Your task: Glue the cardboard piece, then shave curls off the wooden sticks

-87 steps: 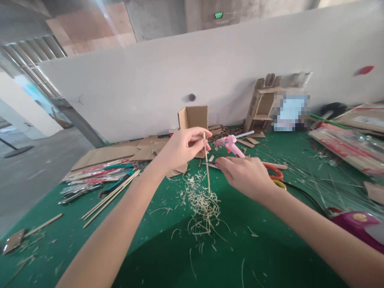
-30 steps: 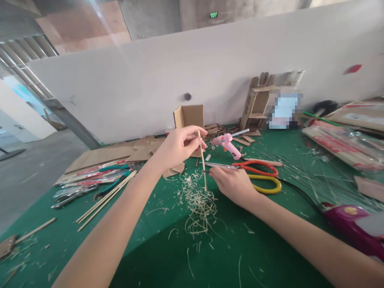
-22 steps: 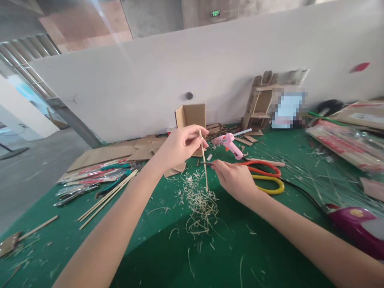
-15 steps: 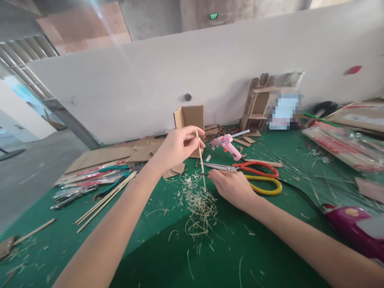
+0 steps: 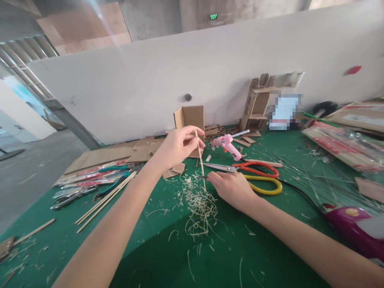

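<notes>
My left hand point(image 5: 177, 147) is closed round the top of a thin wooden stick point(image 5: 201, 160), which stands nearly upright with its lower end on the green table point(image 5: 150, 248). My right hand point(image 5: 232, 189) is closed on a small dark blade, mostly hidden by the fingers, pressed against the stick's lower part. A heap of pale wood shavings point(image 5: 199, 206) lies under the stick.
Orange and yellow scissors point(image 5: 258, 176) and a pink glue gun point(image 5: 228, 145) lie just behind my right hand. Wooden sticks point(image 5: 105, 198) and pliers lie at left, cardboard pieces point(image 5: 190, 117) at the back wall, packaged goods point(image 5: 345, 146) and a purple object point(image 5: 354, 228) at right.
My right hand has slid up and down along the stick's lower part and now sits low near the shavings. The left hand has kept the stick upright.
</notes>
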A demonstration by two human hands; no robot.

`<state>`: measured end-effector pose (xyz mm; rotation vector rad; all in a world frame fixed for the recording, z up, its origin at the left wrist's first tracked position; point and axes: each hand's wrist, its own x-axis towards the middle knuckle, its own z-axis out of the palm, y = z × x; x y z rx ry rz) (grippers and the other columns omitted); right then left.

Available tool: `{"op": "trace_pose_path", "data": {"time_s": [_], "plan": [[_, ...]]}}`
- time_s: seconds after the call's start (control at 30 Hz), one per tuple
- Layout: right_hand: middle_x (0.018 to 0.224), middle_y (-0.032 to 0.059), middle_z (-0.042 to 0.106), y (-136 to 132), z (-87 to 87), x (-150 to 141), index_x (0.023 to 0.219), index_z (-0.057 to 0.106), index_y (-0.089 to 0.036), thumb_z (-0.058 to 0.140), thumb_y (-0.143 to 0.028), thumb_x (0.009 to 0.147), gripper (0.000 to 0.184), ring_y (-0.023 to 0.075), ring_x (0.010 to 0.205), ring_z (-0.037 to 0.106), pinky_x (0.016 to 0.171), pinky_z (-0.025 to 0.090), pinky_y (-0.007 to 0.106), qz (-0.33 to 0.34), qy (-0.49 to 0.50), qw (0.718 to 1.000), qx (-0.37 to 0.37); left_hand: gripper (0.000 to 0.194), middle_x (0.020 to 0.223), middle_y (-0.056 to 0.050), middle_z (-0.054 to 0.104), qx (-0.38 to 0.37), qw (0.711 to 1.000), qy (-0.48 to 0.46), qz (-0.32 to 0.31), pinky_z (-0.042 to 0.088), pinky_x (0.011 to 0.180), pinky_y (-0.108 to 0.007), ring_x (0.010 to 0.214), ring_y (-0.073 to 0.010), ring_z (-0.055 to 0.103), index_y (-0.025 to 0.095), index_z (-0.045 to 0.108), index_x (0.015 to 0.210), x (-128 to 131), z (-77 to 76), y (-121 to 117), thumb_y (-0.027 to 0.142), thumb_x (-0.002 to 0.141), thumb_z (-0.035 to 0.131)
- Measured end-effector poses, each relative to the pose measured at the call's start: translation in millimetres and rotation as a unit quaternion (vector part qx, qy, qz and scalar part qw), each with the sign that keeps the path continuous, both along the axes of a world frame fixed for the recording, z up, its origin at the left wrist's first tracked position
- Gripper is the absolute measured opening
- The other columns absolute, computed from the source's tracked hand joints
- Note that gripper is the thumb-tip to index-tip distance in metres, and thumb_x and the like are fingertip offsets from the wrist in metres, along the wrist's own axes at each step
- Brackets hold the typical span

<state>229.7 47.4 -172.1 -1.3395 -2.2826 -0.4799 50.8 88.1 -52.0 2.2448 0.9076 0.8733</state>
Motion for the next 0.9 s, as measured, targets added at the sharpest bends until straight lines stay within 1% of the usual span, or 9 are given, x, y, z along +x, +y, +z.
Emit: {"op": "trace_pose_path", "data": {"time_s": [0.13, 0.2, 0.3, 0.37, 0.47, 0.6, 0.67, 0.73, 0.9], "plan": [[0.06, -0.001, 0.06, 9, 8.5, 0, 0.077, 0.056, -0.018, 0.034, -0.028, 0.09, 0.028, 0.0072, 0.045, 0.043, 0.046, 0.011, 0.025, -0.034, 0.052, 0.996, 0.064, 0.023, 0.088, -0.005, 0.066, -0.008, 1.0, -0.013, -0.015, 0.051, 0.068, -0.022, 0.08, -0.0124, 0.062, 0.017, 0.051, 0.106, 0, -1.1, 0, 0.021, 0.085, 0.04], [0.06, -0.0011, 0.06, 12, 10.2, 0, 0.077, 0.056, -0.018, 0.034, -0.029, 0.09, 0.028, 0.0069, 0.044, 0.041, 0.046, 0.011, 0.025, -0.04, 0.057, 0.994, 0.079, 0.023, 0.088, -0.005, 0.066, -0.009, 1.0, -0.014, -0.018, 0.051, 0.07, -0.023, 0.08, -0.0125, 0.062, 0.016, 0.05, 0.106, 1, -1.9, 0, 0.021, 0.086, 0.04], [0.058, -0.0022, 0.058, 11, 5.2, 0, 0.077, 0.056, -0.019, 0.036, -0.026, 0.089, 0.024, 0.007, 0.044, 0.039, 0.046, 0.01, 0.026, -0.028, 0.044, 0.997, 0.055, 0.023, 0.087, -0.005, 0.066, -0.002, 1.0, -0.007, -0.016, 0.05, 0.07, -0.024, 0.079, -0.0127, 0.062, 0.016, 0.051, 0.105, 1, -3.0, 2, 0.02, 0.086, 0.039], [0.056, -0.0023, 0.056, 8, -0.4, 1, 0.075, 0.056, -0.02, 0.037, -0.023, 0.088, 0.023, 0.0074, 0.045, 0.039, 0.047, 0.011, 0.027, -0.001, 0.021, 0.999, 0.036, 0.022, 0.086, -0.005, 0.066, -0.001, 1.0, -0.007, -0.014, 0.05, 0.069, -0.023, 0.078, -0.0125, 0.062, 0.016, 0.051, 0.104, 1, -3.6, 3, 0.02, 0.086, 0.039], [0.054, -0.0017, 0.054, 5, -2.9, 0, 0.07, 0.055, -0.019, 0.037, -0.024, 0.088, 0.026, 0.0078, 0.048, 0.039, 0.049, 0.012, 0.028, 0.023, 0.002, 0.999, 0.034, 0.021, 0.086, -0.005, 0.066, -0.009, 1.0, -0.008, -0.011, 0.051, 0.068, -0.023, 0.077, -0.0123, 0.062, 0.016, 0.05, 0.103, 1, -4.4, 4, 0.02, 0.086, 0.039], [0.059, -0.0017, 0.057, 11, 7.4, -1, 0.075, 0.056, -0.018, 0.036, -0.024, 0.088, 0.024, 0.007, 0.048, 0.041, 0.048, 0.012, 0.027, -0.014, 0.025, 0.998, 0.057, 0.021, 0.087, -0.004, 0.065, -0.008, 1.0, -0.008, -0.011, 0.051, 0.07, -0.023, 0.077, -0.0124, 0.062, 0.017, 0.05, 0.103, 2, -5.0, 4, 0.02, 0.086, 0.039], [0.059, -0.0023, 0.057, 13, 11.3, 0, 0.077, 0.055, -0.019, 0.037, -0.022, 0.087, 0.021, 0.0071, 0.047, 0.041, 0.047, 0.011, 0.027, -0.031, 0.015, 0.998, 0.057, 0.02, 0.087, -0.004, 0.065, -0.005, 1.0, -0.009, -0.012, 0.051, 0.071, -0.024, 0.078, -0.0122, 0.062, 0.017, 0.05, 0.102, 2, -5.4, 4, 0.02, 0.086, 0.039], [0.058, -0.0026, 0.057, 11, 10.9, 1, 0.077, 0.055, -0.02, 0.037, -0.021, 0.086, 0.02, 0.0073, 0.045, 0.039, 0.047, 0.01, 0.027, -0.043, -0.004, 0.998, 0.044, 0.019, 0.087, -0.004, 0.065, -0.005, 1.0, -0.011, -0.013, 0.051, 0.072, -0.023, 0.078, -0.012, 0.062, 0.017, 0.05, 0.101, 2, -5.9, 4, 0.021, 0.086, 0.039], [0.058, -0.002, 0.057, 5, 5.5, 4, 0.075, 0.055, -0.021, 0.037, -0.024, 0.087, 0.022, 0.008, 0.047, 0.039, 0.048, 0.01, 0.028, -0.009, -0.037, 0.999, 0.014, 0.02, 0.085, -0.005, 0.065, -0.009, 1.0, -0.015, -0.004, 0.051, 0.068, -0.022, 0.076, -0.0117, 0.061, 0.016, 0.05, 0.102, -1, -6.4, 6, 0.022, 0.087, 0.039]]}}
